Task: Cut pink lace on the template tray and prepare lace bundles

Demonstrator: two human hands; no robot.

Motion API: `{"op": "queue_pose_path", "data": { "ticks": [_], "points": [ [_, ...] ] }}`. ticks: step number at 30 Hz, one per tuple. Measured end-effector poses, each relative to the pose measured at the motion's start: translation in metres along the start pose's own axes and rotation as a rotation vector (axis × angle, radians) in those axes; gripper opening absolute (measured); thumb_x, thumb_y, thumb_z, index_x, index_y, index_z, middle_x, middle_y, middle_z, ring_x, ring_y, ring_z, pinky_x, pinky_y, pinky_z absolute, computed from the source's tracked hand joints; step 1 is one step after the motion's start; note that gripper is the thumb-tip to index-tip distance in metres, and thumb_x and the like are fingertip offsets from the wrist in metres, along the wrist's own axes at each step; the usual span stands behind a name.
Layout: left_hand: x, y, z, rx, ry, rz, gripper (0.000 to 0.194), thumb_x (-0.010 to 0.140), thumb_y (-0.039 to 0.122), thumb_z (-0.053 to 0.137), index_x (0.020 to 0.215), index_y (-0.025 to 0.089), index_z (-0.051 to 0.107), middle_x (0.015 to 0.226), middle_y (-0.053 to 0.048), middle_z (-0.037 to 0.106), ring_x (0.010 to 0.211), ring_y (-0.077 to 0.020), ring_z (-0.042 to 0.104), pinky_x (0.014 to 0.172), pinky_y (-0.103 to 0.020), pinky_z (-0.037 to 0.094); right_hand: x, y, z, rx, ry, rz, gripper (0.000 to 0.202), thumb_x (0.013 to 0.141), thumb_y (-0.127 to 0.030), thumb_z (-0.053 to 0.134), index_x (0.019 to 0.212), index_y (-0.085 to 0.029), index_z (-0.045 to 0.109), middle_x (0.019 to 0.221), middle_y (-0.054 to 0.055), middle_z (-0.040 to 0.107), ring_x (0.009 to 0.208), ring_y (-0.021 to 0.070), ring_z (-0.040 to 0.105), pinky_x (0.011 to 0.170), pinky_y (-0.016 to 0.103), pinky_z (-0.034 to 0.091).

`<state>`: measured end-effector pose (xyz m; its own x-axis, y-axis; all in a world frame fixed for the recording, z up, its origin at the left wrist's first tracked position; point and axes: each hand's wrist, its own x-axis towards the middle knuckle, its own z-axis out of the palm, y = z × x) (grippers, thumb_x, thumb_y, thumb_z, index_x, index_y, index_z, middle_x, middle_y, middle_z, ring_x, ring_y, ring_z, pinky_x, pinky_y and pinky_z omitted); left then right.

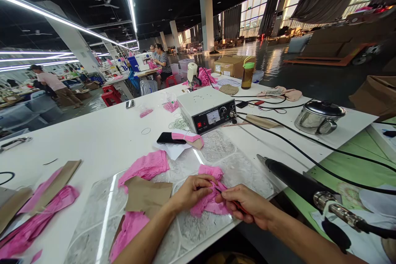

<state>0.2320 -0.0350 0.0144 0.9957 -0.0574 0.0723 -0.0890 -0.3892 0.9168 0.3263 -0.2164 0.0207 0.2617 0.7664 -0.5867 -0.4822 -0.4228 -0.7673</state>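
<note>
My left hand (pixel 193 193) pinches a piece of pink lace-like fabric (pixel 213 170) over the clear mat. My right hand (pixel 246 204) is closed around a slim tool with a red handle (pixel 242 207) and a dark tip. That tip meets the fabric close to my left fingertips; the tool's exact kind is hard to make out. Left of my hands, more pink fabric (pixel 145 168) lies with a brown paper piece (pixel 148 194) over part of it.
A white control box with a dial (pixel 213 119) stands beyond the mat (pixel 213 144). To my right is a black cabled handpiece (pixel 291 179). A dark phone (pixel 170 138), a green-lidded bottle (pixel 247 75) and a glass pot (pixel 318 119) also stand or lie on the table.
</note>
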Motion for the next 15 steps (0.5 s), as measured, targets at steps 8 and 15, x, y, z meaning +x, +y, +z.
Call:
{"op": "queue_pose_path", "data": {
  "ticks": [8,15],
  "points": [
    [0.0006,0.0035,0.0009,0.039,-0.005,0.003,0.031,0.088,0.038,0.054,0.078,0.014,0.070,0.101,-0.009,0.066,0.092,-0.0175,0.061,0.086,-0.026,0.046,-0.0006,-0.0035,-0.0004,0.003,-0.004,0.026,0.021,0.076,-0.025,0.052,0.082,-0.009,0.064,0.053,-0.005,0.039,0.036,0.0027,0.034,0.031,0.015,0.010],
    [0.0008,0.0060,0.0013,0.026,-0.005,0.001,0.028,0.088,0.034,0.055,0.080,0.013,0.070,0.101,-0.009,0.065,0.092,-0.0172,0.061,0.086,-0.025,0.045,-0.0005,-0.0031,-0.0002,0.007,-0.003,0.020,0.021,0.077,-0.025,0.053,0.083,-0.009,0.065,0.053,-0.005,0.038,0.037,0.0027,0.033,0.031,0.015,0.010]
  ]
}}
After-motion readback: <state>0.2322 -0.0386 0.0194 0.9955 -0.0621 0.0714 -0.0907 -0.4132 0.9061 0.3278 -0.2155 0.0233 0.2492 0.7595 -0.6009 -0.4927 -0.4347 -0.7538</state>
